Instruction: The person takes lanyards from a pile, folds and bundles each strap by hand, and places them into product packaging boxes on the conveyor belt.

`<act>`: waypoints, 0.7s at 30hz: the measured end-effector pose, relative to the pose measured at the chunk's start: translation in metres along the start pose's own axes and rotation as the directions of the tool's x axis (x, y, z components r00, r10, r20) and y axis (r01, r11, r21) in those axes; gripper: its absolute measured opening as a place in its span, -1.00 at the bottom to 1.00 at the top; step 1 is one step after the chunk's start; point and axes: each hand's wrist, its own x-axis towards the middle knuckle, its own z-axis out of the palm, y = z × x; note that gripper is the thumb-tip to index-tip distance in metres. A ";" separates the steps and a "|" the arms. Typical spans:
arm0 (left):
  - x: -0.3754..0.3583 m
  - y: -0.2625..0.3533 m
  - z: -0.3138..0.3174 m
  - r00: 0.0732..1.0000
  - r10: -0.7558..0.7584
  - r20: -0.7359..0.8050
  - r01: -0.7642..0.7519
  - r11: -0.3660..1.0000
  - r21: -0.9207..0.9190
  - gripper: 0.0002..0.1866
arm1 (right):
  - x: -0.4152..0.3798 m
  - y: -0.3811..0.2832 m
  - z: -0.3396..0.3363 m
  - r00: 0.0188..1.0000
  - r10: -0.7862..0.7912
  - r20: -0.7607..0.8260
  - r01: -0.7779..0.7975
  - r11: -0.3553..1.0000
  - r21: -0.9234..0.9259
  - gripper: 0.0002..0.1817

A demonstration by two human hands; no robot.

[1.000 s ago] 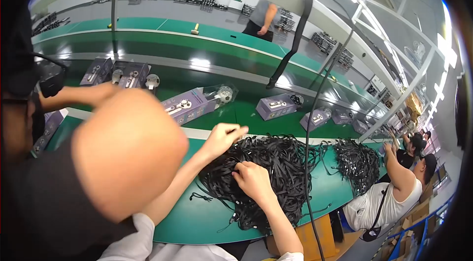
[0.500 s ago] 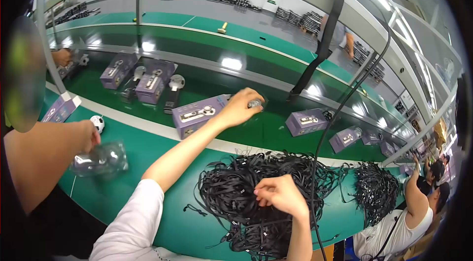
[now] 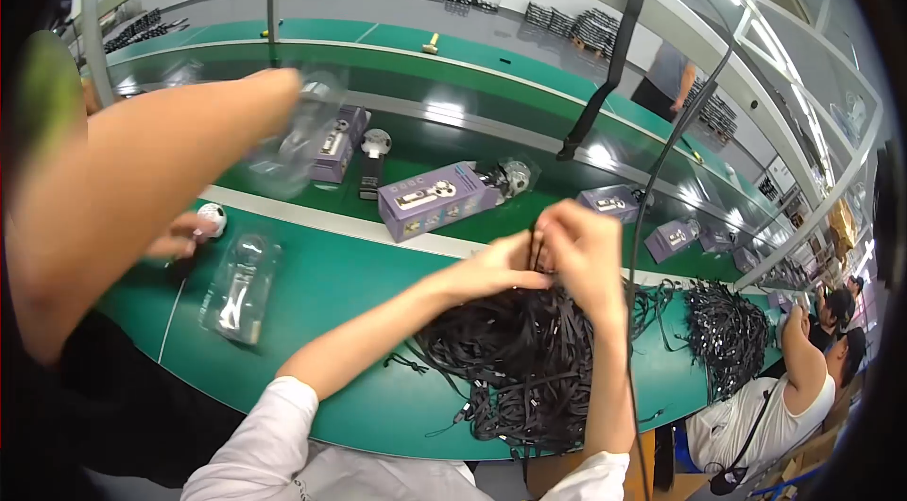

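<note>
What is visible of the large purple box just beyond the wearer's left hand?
The purple box, apparently printed card, lies at a slant on the green belt, its near corner by the pale strip. Its front shows a white-and-dark device picture; smaller print is unreadable. Clear packaging with a black-and-white ball-shaped head sits at its right end; contact is unclear. The left hand is apart from it.

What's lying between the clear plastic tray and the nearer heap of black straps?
In the head camera's view, green tabletop separates the clear tray from the strap heap, crossed by the person's left forearm. A short black cord lies near the heap.
</note>
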 end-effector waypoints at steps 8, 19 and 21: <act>0.039 0.122 0.015 0.988 0.076 -0.131 -0.072 0.997 0.029 -0.85 | 0.004 -0.012 -0.034 0.975 -0.136 -0.177 0.223 0.626 0.747 -0.82; 0.021 0.113 -0.019 0.913 0.253 -0.319 -0.201 0.962 0.186 -0.72 | 0.011 0.003 -0.033 0.990 0.007 0.142 -0.123 0.539 0.833 -0.88; 0.013 0.108 -0.039 0.957 0.265 -0.121 -0.201 0.902 0.381 -0.50 | 0.026 -0.012 -0.045 0.995 0.002 0.101 -0.072 0.711 0.699 -0.88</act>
